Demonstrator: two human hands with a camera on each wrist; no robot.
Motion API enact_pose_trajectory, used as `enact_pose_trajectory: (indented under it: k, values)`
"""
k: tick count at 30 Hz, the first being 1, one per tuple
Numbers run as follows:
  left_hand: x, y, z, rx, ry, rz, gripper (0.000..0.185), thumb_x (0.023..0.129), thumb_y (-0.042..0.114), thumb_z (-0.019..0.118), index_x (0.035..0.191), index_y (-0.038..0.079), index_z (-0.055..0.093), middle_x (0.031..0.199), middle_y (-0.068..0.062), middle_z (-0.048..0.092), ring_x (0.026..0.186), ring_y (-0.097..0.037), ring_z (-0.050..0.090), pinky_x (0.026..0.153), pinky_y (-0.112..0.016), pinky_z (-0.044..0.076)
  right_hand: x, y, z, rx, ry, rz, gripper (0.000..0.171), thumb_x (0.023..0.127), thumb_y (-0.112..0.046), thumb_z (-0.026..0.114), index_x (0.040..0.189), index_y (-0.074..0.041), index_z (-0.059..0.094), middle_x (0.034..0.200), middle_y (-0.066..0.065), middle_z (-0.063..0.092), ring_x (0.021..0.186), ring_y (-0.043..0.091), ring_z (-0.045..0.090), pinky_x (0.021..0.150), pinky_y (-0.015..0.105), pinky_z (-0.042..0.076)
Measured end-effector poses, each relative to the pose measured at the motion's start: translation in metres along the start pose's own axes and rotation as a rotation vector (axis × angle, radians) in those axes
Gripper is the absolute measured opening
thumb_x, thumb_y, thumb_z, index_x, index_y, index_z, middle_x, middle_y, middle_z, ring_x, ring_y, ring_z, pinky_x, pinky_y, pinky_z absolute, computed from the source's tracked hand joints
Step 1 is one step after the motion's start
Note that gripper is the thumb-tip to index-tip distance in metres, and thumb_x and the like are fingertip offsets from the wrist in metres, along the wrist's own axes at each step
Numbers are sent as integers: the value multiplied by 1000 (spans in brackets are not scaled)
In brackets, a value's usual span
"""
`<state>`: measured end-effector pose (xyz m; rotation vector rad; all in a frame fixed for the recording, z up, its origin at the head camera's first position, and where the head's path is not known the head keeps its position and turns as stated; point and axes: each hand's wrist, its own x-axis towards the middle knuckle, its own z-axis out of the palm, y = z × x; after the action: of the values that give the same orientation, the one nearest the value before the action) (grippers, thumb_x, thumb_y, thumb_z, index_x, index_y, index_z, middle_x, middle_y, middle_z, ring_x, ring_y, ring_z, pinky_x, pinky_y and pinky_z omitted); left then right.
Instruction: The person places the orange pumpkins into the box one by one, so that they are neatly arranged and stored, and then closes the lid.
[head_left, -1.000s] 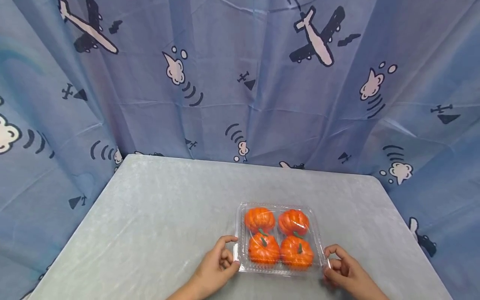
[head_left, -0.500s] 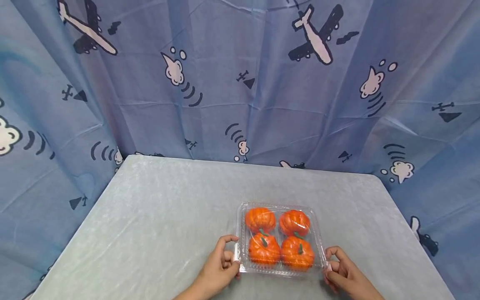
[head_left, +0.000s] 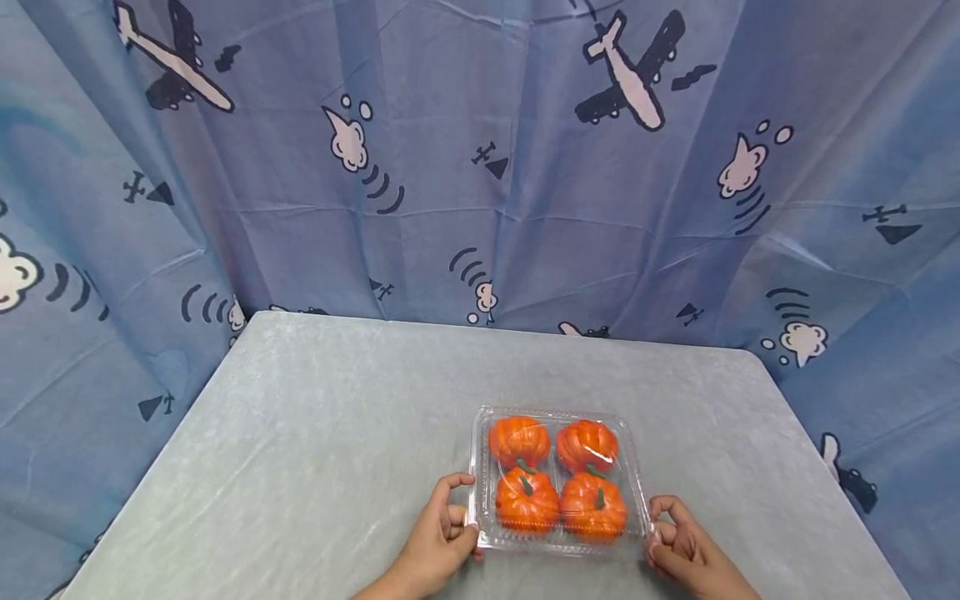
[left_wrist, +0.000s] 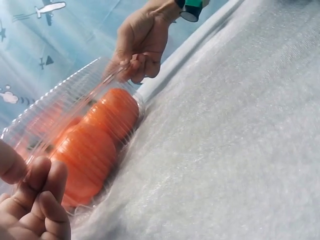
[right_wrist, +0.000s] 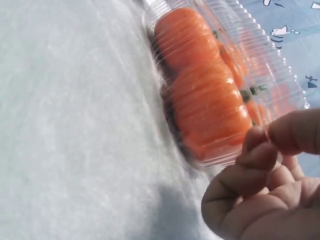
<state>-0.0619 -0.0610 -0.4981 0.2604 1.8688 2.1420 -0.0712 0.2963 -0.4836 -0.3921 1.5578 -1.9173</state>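
Observation:
A clear plastic clamshell box (head_left: 558,543) with its lid down holds several small orange pumpkins (head_left: 527,500) with green stems, set in two rows. My left hand (head_left: 438,533) pinches the rim at the box's near left corner between thumb and fingers. At the near right corner, my right hand (head_left: 690,550) pinches the rim the same way. Both wrist views show the ribbed side wall of the box (right_wrist: 205,90) close over the cloth, with pumpkins (left_wrist: 82,165) seen through it.
A pale grey cloth (head_left: 315,433) covers the table under the box. Behind and to both sides hangs a blue curtain (head_left: 435,167) printed with planes and clouds. A dark and green band (left_wrist: 192,9) is on the right wrist.

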Motion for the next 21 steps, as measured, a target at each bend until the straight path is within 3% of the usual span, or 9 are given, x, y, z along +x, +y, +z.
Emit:
enact_pose_trajectory:
  k: [7, 10, 13, 15, 18, 21]
  values:
    - [0, 2, 1, 38, 0, -5, 56, 84, -9, 50, 135, 4, 29, 74, -29, 60, 54, -6, 57, 49, -16, 44, -2, -1, -2, -13, 39, 62, 26, 103, -3, 33, 113, -26, 28, 81, -9, 50, 63, 20, 30, 59, 37, 23]
    - [0, 2, 0, 92, -4, -18, 56, 85, -7, 52, 134, 8, 31, 69, -23, 61, 51, -7, 55, 45, -14, 37, -6, -3, -5, -10, 47, 110, 25, 103, -5, 33, 114, -28, 29, 84, -8, 56, 65, 13, 43, 58, 28, 36]
    - [0, 1, -4, 155, -31, -16, 54, 88, -1, 54, 135, 14, 32, 69, -19, 63, 52, -7, 55, 46, -15, 38, -8, -5, -9, 7, 21, 136, 26, 104, -5, 34, 116, -28, 32, 90, -6, 60, 77, 7, 56, 71, 21, 50]
    - [-1, 3, -8, 208, -53, -1, 52, 91, 4, 56, 135, 17, 34, 70, -16, 63, 53, -4, 54, 48, -16, 41, -9, -9, -12, -8, -1, 156, 24, 104, -6, 35, 117, -27, 34, 93, -4, 62, 82, 8, 61, 76, 23, 53]
    - [-1, 6, -19, 311, -65, 62, 50, 93, 9, 58, 137, 17, 37, 74, -11, 63, 56, 0, 51, 52, -17, 46, -10, -16, -17, -112, -10, 188, 21, 104, -9, 37, 120, -21, 38, 97, -2, 63, 83, 11, 61, 76, 24, 53]
    - [0, 13, -34, 430, -7, 126, 49, 91, 9, 61, 136, 14, 42, 81, -6, 65, 60, 2, 53, 55, -19, 49, -8, -29, -22, -338, 31, 183, 22, 103, -11, 40, 125, -8, 42, 100, -2, 61, 82, 14, 59, 70, 26, 53]
